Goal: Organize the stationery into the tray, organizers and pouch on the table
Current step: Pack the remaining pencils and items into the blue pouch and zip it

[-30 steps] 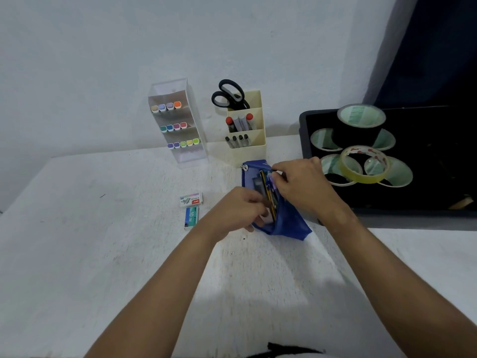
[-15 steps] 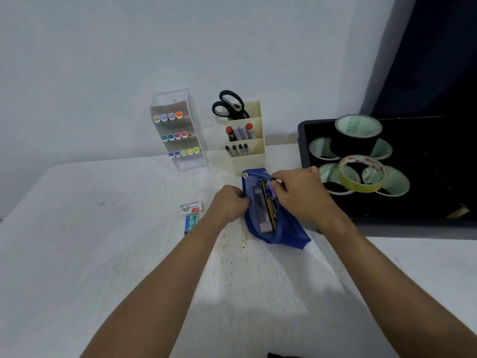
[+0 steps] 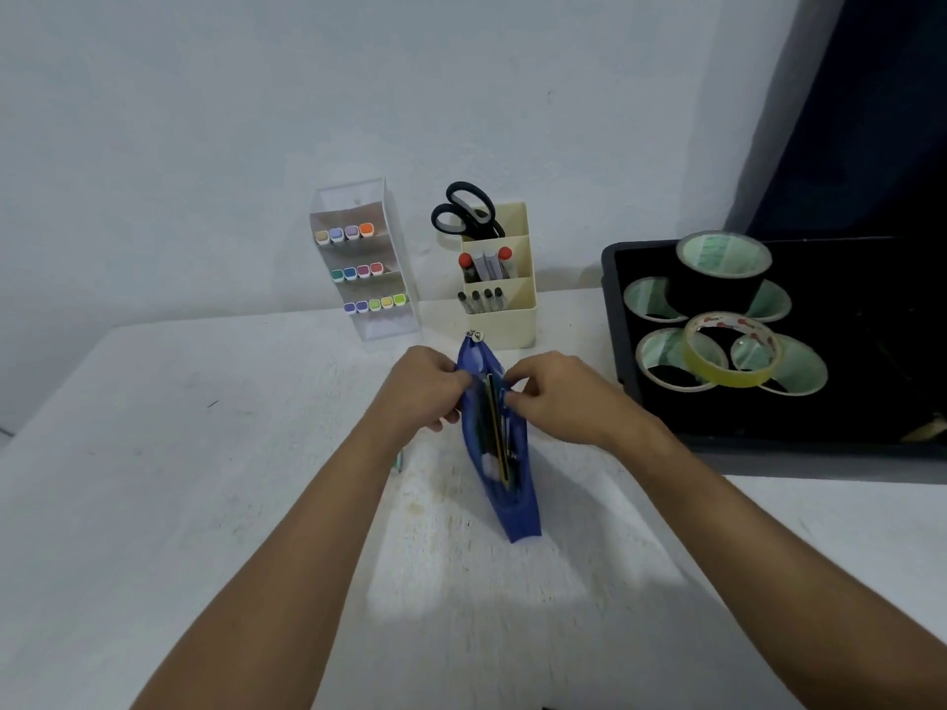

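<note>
We pinch the open blue pouch (image 3: 499, 453) mid-table with our left hand (image 3: 423, 389) and right hand (image 3: 556, 394), one on each edge. Tugging unevenly could tip it and spill the pencils (image 3: 496, 433) inside.

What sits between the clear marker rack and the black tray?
In the head view, the cream organizer stands between the clear marker rack and the black tray, holding scissors, markers and pens.

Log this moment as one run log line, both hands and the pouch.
left hand: grips pouch edge | right hand: pinches other edge | blue pouch: open on table, pencils inside
</note>
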{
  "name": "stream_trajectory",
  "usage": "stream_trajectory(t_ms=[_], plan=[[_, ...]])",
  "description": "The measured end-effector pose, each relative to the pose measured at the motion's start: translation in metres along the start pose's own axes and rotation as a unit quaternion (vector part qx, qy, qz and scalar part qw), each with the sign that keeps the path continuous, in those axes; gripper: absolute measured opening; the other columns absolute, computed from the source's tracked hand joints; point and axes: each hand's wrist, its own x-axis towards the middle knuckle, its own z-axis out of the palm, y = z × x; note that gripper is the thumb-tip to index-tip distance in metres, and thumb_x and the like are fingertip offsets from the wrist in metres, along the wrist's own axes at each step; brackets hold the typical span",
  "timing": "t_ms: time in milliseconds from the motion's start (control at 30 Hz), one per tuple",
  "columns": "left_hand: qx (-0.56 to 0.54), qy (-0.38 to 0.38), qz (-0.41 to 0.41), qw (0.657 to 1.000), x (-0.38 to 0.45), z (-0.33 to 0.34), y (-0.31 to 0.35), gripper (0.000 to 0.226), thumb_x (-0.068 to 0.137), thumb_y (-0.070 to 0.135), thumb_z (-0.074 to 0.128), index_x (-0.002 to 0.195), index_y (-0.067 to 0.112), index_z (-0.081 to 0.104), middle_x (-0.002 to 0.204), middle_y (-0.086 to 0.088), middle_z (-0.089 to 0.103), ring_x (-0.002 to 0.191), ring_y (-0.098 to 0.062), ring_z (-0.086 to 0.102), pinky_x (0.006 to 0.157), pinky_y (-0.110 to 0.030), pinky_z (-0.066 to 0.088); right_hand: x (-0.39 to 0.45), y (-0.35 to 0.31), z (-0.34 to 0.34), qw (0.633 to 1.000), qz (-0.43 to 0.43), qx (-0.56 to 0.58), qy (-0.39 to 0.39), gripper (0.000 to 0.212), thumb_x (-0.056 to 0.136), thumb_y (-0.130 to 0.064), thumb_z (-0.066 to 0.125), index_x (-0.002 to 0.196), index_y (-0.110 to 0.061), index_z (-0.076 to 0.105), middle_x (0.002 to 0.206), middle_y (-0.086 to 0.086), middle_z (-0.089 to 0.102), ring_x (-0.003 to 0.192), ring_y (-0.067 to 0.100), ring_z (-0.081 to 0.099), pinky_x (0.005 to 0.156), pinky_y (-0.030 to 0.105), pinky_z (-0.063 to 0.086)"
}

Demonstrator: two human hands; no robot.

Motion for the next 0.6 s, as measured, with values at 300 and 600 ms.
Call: stream_trajectory(t_ms=[300, 600], plan=[[0.092, 0.042, 0.121, 0.988, 0.023, -0.006, 0.002, 0.054, 0.087, 0.010, 0.058, 0.138, 0.021, 0.047, 0.107, -0.012, 0.069, 0.064, -0.020, 0.062, 0.057, -0.023, 0.051, 0.059, -0.005, -0.022, 0.999, 0.003, -0.007, -0.052, 0.040, 0.097, -0.008, 0.042, 0.137, -0.012, 0.048, 0.136, 0.005, 0.054, 0.114, 0.021, 0.055, 0.088, 0.022, 0.038], [0.058, 0.013, 0.173, 0.983, 0.027, -0.013, 0.000, 0.026, 0.096, 0.018, 0.054, 0.117, 0.016, 0.068, 0.091, -0.006, 0.072, 0.066, -0.015, 0.067, 0.054, -0.026, 0.056, 0.079, 0.003, -0.015, 0.989, -0.060, 0.107, -0.082, 0.037, 0.097, -0.001, 0.040, 0.123, -0.013, 0.062, 0.090, -0.008, 0.060, 0.069, 0.002, 0.049, 0.050, 0.003, 0.037]])
